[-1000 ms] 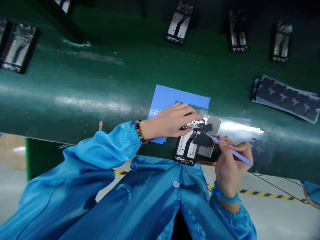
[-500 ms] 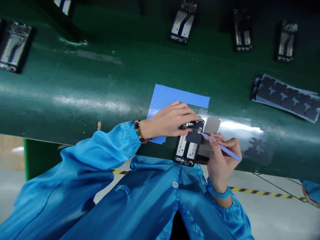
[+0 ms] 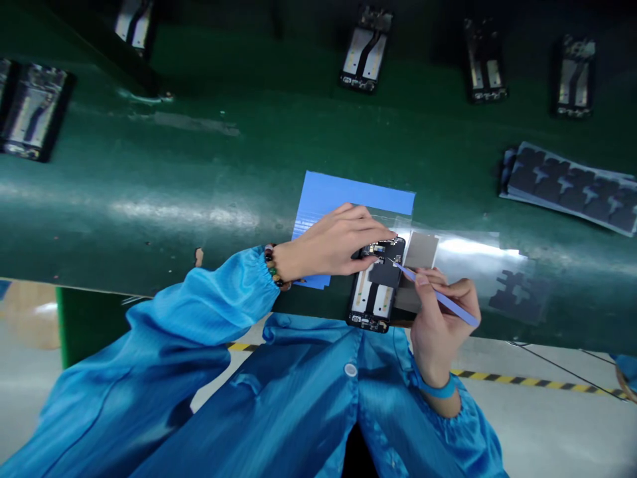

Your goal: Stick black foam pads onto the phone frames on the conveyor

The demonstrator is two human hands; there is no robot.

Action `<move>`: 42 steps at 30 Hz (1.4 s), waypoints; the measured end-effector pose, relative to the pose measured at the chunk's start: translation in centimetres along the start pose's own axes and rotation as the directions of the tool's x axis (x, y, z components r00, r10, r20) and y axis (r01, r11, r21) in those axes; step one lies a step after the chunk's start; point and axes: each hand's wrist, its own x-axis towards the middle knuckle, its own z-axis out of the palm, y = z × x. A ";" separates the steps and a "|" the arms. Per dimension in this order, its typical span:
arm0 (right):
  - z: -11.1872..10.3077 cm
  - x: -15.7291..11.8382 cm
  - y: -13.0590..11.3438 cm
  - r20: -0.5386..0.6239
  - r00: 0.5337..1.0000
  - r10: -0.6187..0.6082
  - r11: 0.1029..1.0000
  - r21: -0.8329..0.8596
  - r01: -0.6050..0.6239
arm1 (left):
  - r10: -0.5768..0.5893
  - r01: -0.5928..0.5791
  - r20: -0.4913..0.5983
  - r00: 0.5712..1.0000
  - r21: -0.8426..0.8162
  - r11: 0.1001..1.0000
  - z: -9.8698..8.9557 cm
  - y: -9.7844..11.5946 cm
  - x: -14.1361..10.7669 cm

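Note:
An opened phone (image 3: 372,301) lies at the table's near edge, its inner parts showing. A dark sheet (image 3: 384,273) covers part of its upper half. From the left, my left hand (image 3: 343,239) grips the phone's upper end, with thumb and index finger spread along it and the fingertips at its top. Purple tweezers (image 3: 450,304) are pinched in my right hand (image 3: 442,318), and their thin tip reaches the dark sheet. The hand itself is right of the phone. Beneath my left hand is a blue sheet (image 3: 358,188), partly hidden.
Several opened phones (image 3: 367,50) lie farther back on the green table (image 3: 239,179). A stack of clear sheets with dark stickers (image 3: 567,186) sits at the right. Closer in are a clear sheet with a dark cut-out sticker (image 3: 515,295) and a grey rectangular piece (image 3: 422,251).
The whole view has shifted slightly. Both hands keep nearly the same pose, and the tweezers' tip stays on the dark sheet.

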 end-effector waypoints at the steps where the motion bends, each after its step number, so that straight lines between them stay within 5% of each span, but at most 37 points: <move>1: 0.1 0.0 0.1 -0.004 1.000 -0.005 1.000 0.002 0.005 | 0.003 -0.003 -0.004 1.000 0.005 1.000 0.0 0.0 0.0; 28: 0.4 -0.9 0.1 -0.057 0.998 -0.034 0.999 -0.020 0.033 | -0.052 0.055 0.052 0.997 -0.042 0.998 -0.6 0.1 -0.2; 42: 0.3 -1.0 -0.1 -0.044 0.998 -0.038 0.997 -0.073 0.034 | 0.033 -0.034 0.022 0.999 0.038 0.999 -0.3 -0.2 -0.3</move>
